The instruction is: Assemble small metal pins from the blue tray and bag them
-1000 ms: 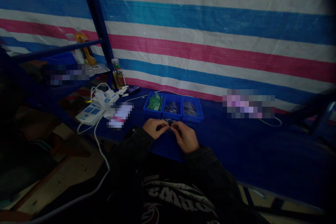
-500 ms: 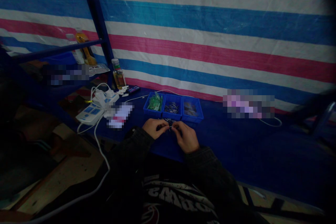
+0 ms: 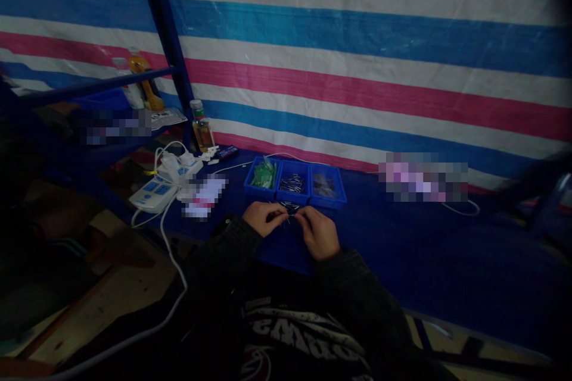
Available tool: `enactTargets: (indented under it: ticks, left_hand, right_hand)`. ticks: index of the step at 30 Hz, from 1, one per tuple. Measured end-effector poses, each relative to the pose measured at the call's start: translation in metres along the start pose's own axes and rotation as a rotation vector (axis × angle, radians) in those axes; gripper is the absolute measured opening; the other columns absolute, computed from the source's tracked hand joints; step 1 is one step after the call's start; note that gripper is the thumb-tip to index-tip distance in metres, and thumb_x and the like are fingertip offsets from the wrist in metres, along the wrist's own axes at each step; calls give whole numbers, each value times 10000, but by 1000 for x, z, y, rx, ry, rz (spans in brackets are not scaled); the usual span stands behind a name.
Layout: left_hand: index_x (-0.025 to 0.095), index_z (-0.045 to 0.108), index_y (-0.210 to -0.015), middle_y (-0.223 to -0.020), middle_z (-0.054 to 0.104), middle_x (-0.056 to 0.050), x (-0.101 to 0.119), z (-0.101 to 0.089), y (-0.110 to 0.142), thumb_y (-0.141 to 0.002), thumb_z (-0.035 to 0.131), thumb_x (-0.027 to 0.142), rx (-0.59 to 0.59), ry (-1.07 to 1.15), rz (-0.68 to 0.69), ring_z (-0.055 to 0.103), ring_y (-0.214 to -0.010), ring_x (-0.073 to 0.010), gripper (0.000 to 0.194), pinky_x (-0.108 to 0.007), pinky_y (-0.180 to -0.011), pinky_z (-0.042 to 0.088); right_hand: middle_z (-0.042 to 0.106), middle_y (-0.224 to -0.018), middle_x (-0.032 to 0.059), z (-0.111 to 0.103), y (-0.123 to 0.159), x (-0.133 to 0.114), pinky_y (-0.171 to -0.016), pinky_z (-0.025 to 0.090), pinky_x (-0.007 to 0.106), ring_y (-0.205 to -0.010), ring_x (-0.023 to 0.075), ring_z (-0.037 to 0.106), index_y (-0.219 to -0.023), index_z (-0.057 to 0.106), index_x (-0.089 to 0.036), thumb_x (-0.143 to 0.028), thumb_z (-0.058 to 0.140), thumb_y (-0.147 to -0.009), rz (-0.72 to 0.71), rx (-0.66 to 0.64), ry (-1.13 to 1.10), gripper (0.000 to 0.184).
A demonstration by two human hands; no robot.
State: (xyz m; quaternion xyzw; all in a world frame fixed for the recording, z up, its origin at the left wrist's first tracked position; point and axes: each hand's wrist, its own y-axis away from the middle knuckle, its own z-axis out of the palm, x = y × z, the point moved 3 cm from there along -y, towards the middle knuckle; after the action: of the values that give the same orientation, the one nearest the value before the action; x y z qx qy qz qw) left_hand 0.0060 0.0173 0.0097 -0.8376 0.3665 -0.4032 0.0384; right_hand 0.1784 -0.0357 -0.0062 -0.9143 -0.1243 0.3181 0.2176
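Note:
My left hand (image 3: 265, 218) and my right hand (image 3: 318, 231) meet over the blue table, fingertips almost touching. Both are closed in a pinch on a small thin piece (image 3: 289, 216), too small and dark to name. Just beyond my fingertips lies a little pile of slim metal pins (image 3: 290, 206). Past it stand three joined blue bins: the left bin (image 3: 260, 194) holds green plastic pieces (image 3: 264, 175), the middle bin (image 3: 292, 197) more metal pins (image 3: 292, 183), and the right bin (image 3: 329, 199) brownish small parts (image 3: 325, 186).
At left lie a white power strip (image 3: 154, 193) with plugs and cables, and a blurred-out phone-like object (image 3: 204, 196). A bottle (image 3: 203, 128) stands by the blue frame post (image 3: 172, 53). A blurred pinkish item (image 3: 420, 178) sits at right, before a striped sheet (image 3: 357, 41).
My right fingertips have shifted very slightly to the right, away from the left ones. Everything else stays where it was.

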Motion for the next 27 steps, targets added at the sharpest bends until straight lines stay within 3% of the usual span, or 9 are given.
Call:
enactTargets:
  ticks: [6,18,27]
  left_hand:
    - [162,728,-896,-723,727,-20,1,-1,0,-905,583,297,-23,-1,7,626,-616,-109,199,-189,-598,443]
    - [162,727,-908,-718,722,-13,-2,1,0,-908,584,305,-11,4,-1,638,-641,-113,202,-184,-609,441]
    - [159,721,-898,-711,714,-17,-2,-1,-1,-908,578,303,-17,-7,-1,628,-637,-113,203,-190,-613,440]
  right_hand:
    - [699,-956,44,0,1,-2,-786,476,277,-862,189,667,-1020,588,-226,-285,469,-967,-13,3,-75,144]
    - [688,-889,25,0,1,1,-719,438,275,-774,181,647,-933,574,-229,-277,501,-955,-13,54,-35,90]
    - [684,-906,31,-1,1,-3,-732,452,278,-821,184,655,-965,587,-225,-245,483,-955,-75,41,-81,107]
